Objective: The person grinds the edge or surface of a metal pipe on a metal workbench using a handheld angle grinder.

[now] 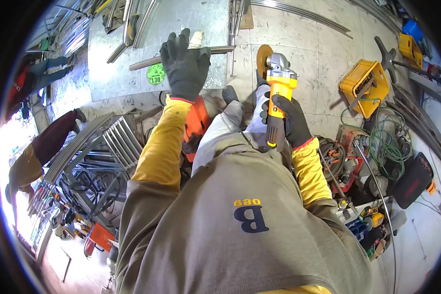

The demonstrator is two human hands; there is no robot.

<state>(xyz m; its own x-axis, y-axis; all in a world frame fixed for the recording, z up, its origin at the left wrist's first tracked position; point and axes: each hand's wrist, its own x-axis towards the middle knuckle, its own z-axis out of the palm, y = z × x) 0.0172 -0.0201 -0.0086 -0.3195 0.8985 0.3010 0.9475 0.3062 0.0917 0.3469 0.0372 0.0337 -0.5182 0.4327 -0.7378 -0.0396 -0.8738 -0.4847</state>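
Observation:
My left hand (pixel 185 68), in a dark glove, lies palm down with its fingers apart over a metal bar (pixel 220 49) on the grey metal sheet (pixel 108 78). A whitish piece (pixel 196 40) shows beside its fingers. My right hand (pixel 290 115), also gloved, is wrapped round the yellow body of an angle grinder (pixel 282 87). The grinder's brown disc (pixel 264 60) points away from me, to the right of the sheet and apart from the bar. A round green sticker (pixel 156 74) is on the sheet, left of my left hand.
More metal bars (pixel 145 22) lie at the sheet's far side. A yellow crate (pixel 363 88) and coiled green hose (pixel 389 142) are at the right. An orange object (pixel 197 119) lies near my legs. Metal frames (pixel 122 139) and two other people (pixel 46 132) (pixel 44 73) are at the left.

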